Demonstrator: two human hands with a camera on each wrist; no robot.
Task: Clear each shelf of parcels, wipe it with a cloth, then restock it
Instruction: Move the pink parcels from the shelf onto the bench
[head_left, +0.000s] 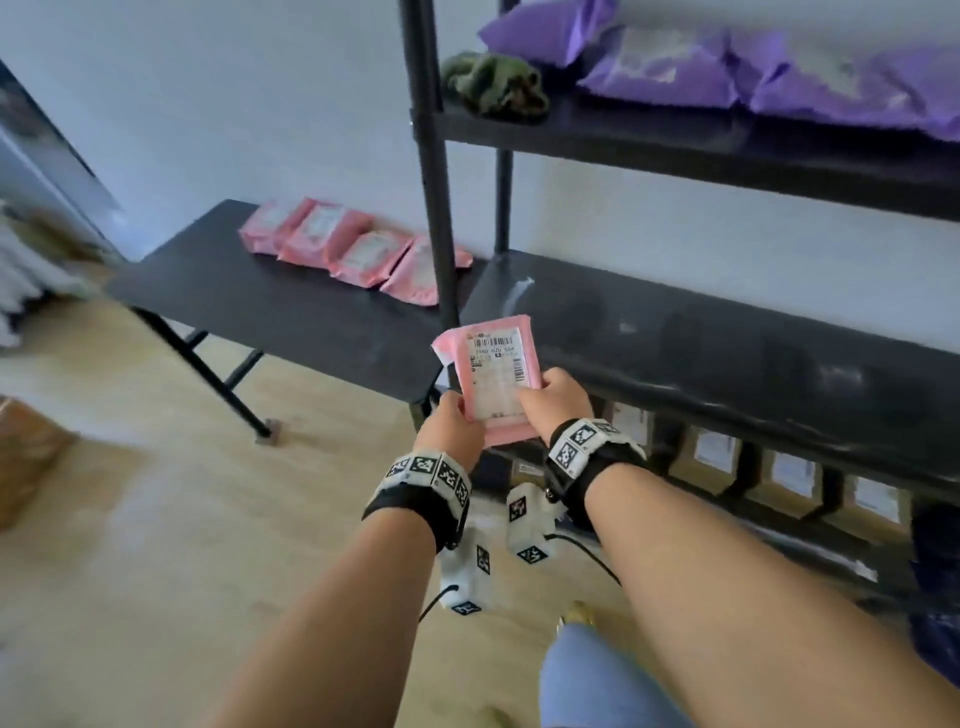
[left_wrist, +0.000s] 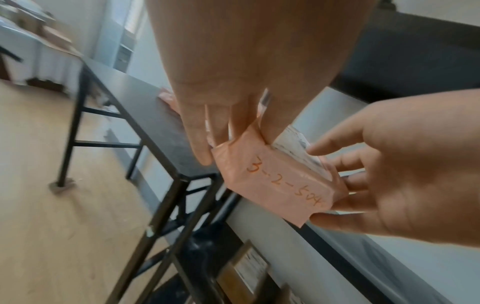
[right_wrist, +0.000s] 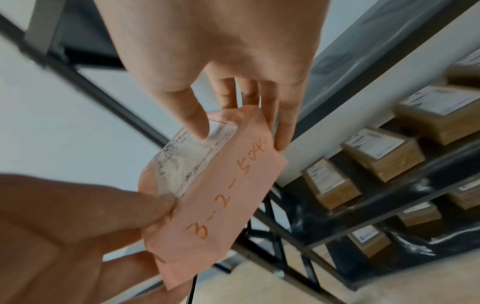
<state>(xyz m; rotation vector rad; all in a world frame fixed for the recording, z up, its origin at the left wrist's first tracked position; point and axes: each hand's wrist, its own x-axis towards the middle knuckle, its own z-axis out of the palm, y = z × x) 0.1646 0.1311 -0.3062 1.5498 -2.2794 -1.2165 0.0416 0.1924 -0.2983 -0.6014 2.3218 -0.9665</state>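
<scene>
Both hands clamp one pink parcel (head_left: 496, 376) between them, in the air before the middle shelf (head_left: 727, 353).

Left hand (head_left: 451, 423) pinches the parcel's near left edge, thumb on the label side and fingers (left_wrist: 197, 135) behind; right hand (head_left: 553, 400) grips the near right edge the same way, thumb (right_wrist: 193, 115) pressing the white shipping label. Its near edge bears the handwritten mark "3-2-504". Four more pink parcels (head_left: 353, 254) lie in a row on the black desk (head_left: 249, 291) to the left of the rack, close to the wall. On the upper shelf (head_left: 675, 140) a crumpled green cloth (head_left: 493, 85) sits at the left end, just beside purple parcels (head_left: 727, 73). Brown boxes (right_wrist: 381, 156) with white labels line the lower shelves, under the middle one.
</scene>
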